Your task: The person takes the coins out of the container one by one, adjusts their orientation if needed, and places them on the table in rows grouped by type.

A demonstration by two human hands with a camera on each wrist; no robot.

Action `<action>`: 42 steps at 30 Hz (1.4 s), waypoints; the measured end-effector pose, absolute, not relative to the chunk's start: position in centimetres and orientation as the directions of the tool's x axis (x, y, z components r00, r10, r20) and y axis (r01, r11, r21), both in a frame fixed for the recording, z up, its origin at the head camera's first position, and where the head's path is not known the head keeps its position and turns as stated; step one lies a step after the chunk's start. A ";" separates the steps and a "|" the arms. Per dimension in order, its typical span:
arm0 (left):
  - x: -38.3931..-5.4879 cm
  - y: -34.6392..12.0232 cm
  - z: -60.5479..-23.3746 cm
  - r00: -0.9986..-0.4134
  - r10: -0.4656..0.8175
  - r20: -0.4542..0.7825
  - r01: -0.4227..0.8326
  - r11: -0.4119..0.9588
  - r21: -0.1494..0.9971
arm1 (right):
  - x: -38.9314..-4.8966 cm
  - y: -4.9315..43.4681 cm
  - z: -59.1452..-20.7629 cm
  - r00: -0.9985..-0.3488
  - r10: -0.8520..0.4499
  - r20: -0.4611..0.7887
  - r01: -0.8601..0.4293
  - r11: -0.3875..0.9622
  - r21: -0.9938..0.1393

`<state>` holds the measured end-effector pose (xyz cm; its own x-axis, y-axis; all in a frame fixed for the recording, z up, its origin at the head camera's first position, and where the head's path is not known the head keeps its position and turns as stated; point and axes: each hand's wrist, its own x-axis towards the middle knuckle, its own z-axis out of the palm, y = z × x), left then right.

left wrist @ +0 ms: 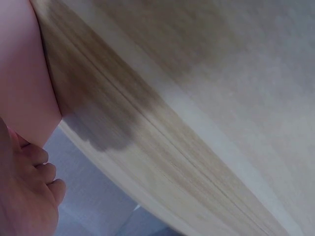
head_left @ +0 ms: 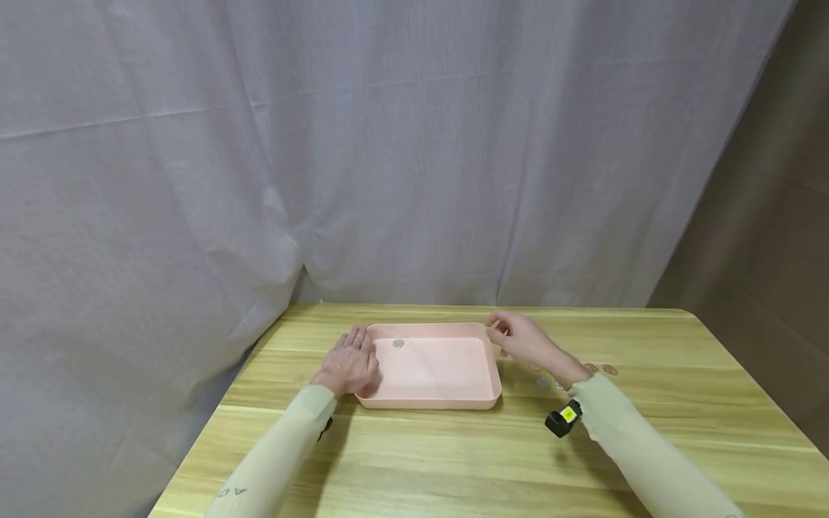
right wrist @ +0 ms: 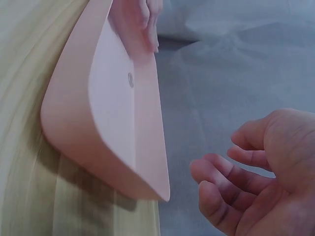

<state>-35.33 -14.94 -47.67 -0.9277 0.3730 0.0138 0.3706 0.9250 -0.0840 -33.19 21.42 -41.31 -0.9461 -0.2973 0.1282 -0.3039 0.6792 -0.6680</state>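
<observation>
A shallow pink tray (head_left: 427, 403) sits on the wooden table, with one silvery coin (head_left: 398, 343) inside near its far left corner. My left hand (head_left: 350, 362) holds the tray's left side, straddling the rim with the thumb over the inner side. In the left wrist view, fingertips (left wrist: 47, 172) of that hand show just past the tray's corner. Just off the tray's far right corner is my right hand (head_left: 523, 338). Its fingers hang loosely bent, and the right wrist view shows nothing between them.
Several coins lie on the table to the right, among them a silvery coin (head_left: 542, 383) and a coppery coin (head_left: 610, 369), partly hidden by the right forearm. A grey curtain (head_left: 414, 180) hangs behind the table's far edge.
</observation>
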 end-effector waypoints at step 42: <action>-34.8 -15.6 -48.0 -0.932 0.362 0.001 0.360 0.927 -0.101 | -38.9 7.4 -43.2 -0.842 -0.527 -0.115 -0.356 0.703 -0.616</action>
